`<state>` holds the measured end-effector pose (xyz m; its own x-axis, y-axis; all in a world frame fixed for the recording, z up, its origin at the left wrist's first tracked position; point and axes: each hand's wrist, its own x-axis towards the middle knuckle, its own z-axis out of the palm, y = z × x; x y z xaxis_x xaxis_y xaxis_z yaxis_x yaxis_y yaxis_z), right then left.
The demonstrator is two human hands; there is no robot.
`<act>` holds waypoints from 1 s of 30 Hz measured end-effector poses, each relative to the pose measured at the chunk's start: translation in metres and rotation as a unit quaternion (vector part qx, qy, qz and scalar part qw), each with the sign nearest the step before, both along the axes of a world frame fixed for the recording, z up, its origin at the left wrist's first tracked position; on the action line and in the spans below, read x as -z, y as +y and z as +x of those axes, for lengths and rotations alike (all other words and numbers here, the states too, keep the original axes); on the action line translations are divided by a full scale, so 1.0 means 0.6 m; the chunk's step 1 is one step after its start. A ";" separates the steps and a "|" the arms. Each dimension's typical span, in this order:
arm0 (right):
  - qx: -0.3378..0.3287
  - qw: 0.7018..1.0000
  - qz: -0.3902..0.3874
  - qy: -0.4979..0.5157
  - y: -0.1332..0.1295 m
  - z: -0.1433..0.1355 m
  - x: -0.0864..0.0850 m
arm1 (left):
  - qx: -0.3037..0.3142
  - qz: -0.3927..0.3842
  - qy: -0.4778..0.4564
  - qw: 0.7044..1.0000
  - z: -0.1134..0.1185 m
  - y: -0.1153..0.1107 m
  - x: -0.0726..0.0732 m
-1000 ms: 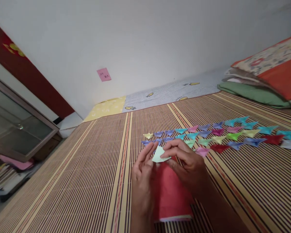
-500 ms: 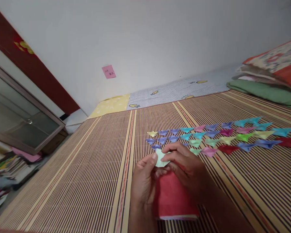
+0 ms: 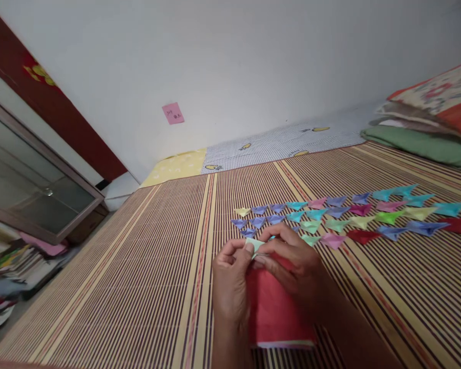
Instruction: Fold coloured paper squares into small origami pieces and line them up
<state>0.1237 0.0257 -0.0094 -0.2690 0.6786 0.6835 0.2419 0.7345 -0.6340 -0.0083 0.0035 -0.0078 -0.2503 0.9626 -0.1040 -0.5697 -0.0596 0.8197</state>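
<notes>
A small pale green paper (image 3: 254, 246) is held between both hands, above the far end of a red paper stack (image 3: 278, 307). My left hand (image 3: 232, 277) pinches its left side, with the thumb on top. On the other side, the fingers and thumb of my right hand (image 3: 297, 266) are closed on the paper's right edge. Beyond the hands, folded paper boats in many colours stand in rows on the striped mat, among them a lime green one (image 3: 388, 217) and a pink one (image 3: 333, 241).
The striped mat (image 3: 149, 266) spreads under everything. Folded bedding (image 3: 422, 146) and a floral pillow (image 3: 449, 95) lie at the far right. A wall (image 3: 253, 66) with a pink note (image 3: 173, 113) rises behind. Books (image 3: 19, 261) lie low at the left, beside a glass-panelled cabinet door (image 3: 34, 174).
The pale green paper now shows a smaller face between the fingers. My left fingers have moved up behind it, and my left hand has shifted slightly right.
</notes>
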 end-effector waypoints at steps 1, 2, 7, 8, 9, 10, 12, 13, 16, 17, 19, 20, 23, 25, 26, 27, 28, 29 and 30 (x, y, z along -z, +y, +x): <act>0.006 1.000 -0.002 0.003 0.001 -0.001 0.000 | 0.004 0.001 0.000 1.000 0.001 -0.001 -0.001; 0.012 1.000 -0.002 0.006 0.001 -0.002 0.001 | 0.007 0.002 0.001 1.000 0.002 -0.002 -0.002; 0.027 1.000 -0.001 0.013 0.005 -0.002 0.005 | 0.020 0.009 0.033 0.999 0.001 -0.008 -0.002; 0.030 0.999 -0.001 0.013 0.005 -0.002 0.005 | 0.024 0.013 0.042 0.999 0.000 -0.009 -0.001; 0.033 0.999 0.000 0.013 0.005 -0.001 0.005 | 0.028 0.017 0.053 0.998 -0.001 -0.010 -0.001; 0.036 0.999 0.002 0.013 0.005 0.000 0.005 | 0.033 0.022 0.064 0.997 -0.002 -0.010 -0.001; 0.039 0.999 0.003 0.010 0.006 0.001 0.005 | 0.042 0.031 0.090 0.995 -0.004 -0.011 -0.003; 0.039 0.999 0.001 0.006 0.006 0.002 0.005 | 0.044 0.034 0.102 0.993 -0.004 -0.012 -0.004; 0.036 0.999 -0.002 -0.001 0.009 0.003 0.005 | 0.041 0.032 0.134 0.990 -0.005 -0.014 -0.008; 0.036 0.999 -0.004 -0.001 0.009 0.004 0.006 | 0.040 0.030 0.146 0.988 -0.005 -0.015 -0.009; 0.036 0.999 -0.011 0.002 0.010 0.004 0.006 | 0.039 0.031 0.173 0.984 -0.005 -0.016 -0.011; 0.036 0.999 -0.017 0.004 0.011 0.004 0.006 | 0.039 0.033 0.188 0.981 -0.004 -0.017 -0.012; 0.033 0.999 -0.032 0.007 0.010 0.005 0.005 | 0.043 0.038 0.216 0.975 -0.004 -0.019 -0.012; 0.035 0.999 -0.040 0.007 0.009 0.006 0.004 | 0.048 0.038 0.217 0.974 -0.004 -0.020 -0.011; 0.036 0.998 -0.042 0.007 0.009 0.006 0.004 | 0.051 0.038 0.214 0.975 -0.003 -0.020 -0.010; 0.036 0.998 -0.043 0.007 0.009 0.006 0.003 | 0.053 0.039 0.211 0.975 -0.003 -0.020 -0.010; 0.036 0.998 -0.043 0.008 0.010 0.006 0.003 | 0.053 0.040 0.207 0.976 -0.003 -0.020 -0.009; 0.036 0.998 -0.042 0.009 0.010 0.006 0.004 | 0.053 0.041 0.204 0.977 -0.003 -0.019 -0.009; 0.037 0.998 -0.041 0.011 0.011 0.006 0.004 | 0.055 0.042 0.202 0.977 -0.002 -0.019 -0.009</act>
